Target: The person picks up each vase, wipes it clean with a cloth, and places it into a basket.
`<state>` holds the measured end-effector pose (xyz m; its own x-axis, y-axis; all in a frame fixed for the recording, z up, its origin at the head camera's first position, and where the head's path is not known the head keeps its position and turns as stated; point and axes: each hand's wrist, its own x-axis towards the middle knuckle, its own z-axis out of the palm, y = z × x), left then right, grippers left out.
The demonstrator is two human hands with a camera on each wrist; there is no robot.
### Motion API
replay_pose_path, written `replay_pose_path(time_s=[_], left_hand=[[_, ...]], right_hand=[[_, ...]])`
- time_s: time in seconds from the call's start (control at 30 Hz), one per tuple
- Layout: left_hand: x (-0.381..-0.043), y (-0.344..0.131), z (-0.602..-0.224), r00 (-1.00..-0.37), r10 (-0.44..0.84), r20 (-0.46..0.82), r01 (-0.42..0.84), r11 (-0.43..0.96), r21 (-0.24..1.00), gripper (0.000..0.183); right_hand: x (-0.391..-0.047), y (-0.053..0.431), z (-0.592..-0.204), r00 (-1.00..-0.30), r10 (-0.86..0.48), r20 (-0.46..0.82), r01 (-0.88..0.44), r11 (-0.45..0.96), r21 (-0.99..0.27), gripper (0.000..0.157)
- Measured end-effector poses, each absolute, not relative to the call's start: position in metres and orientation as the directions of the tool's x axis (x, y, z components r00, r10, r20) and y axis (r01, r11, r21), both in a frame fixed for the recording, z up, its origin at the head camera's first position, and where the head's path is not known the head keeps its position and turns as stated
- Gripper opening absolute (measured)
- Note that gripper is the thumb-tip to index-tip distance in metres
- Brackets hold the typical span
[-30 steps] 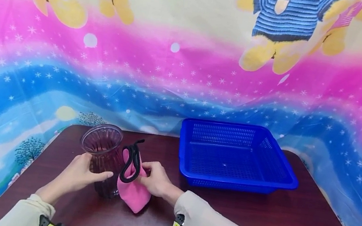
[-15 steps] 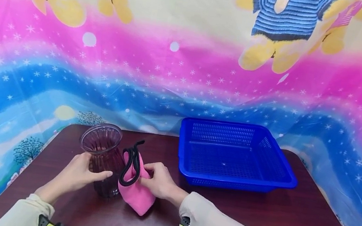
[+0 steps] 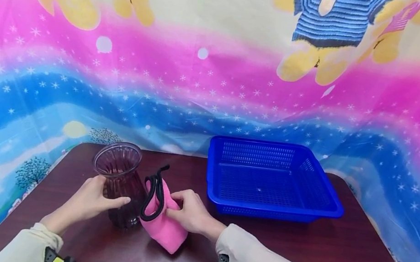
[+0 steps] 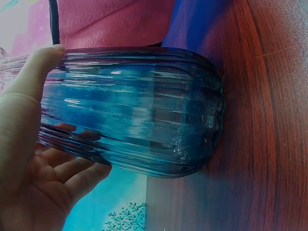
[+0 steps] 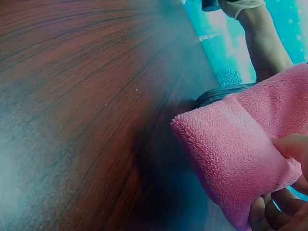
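Observation:
A purple-tinted, ribbed glass vase (image 3: 122,190) with a flared rim stands at the left of the table. My left hand (image 3: 87,201) grips it around its middle, thumb in front; in the left wrist view the fingers reach behind the glass (image 4: 139,110). Just right of the vase, my right hand (image 3: 192,211) pinches a folded pink cloth (image 3: 165,232) with a black cord hanging in a loop (image 3: 153,200) along its upper left edge. Up close in the right wrist view, the cloth (image 5: 231,154) looks fluffy, and its lower corner hangs over the tabletop.
A blue perforated plastic basket (image 3: 271,211) sits at the back right of the dark wood table (image 3: 297,257). Behind the table hangs a printed backdrop (image 3: 202,78) with bears and snowflakes. Each wrist carries a small black camera.
My right hand has shifted slightly right with the pink cloth, and the cloth's lower end has swung to the right, away from the vase. My left hand stays put on the vase.

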<state>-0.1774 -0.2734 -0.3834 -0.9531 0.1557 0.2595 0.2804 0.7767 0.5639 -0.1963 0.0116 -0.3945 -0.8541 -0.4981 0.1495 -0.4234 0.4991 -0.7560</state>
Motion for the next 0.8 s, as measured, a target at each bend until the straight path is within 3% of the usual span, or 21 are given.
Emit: replay_pose_path(time_s=[0.8], left_hand=[[-0.177, -0.274, -0.384, -0.952, 0.157, 0.261, 0.283, 0.776, 0.564, 0.052]], right_hand=[[-0.184, 0.034, -0.387, -0.832, -0.537, 0.138, -0.474, 0.560, -0.680, 0.022]])
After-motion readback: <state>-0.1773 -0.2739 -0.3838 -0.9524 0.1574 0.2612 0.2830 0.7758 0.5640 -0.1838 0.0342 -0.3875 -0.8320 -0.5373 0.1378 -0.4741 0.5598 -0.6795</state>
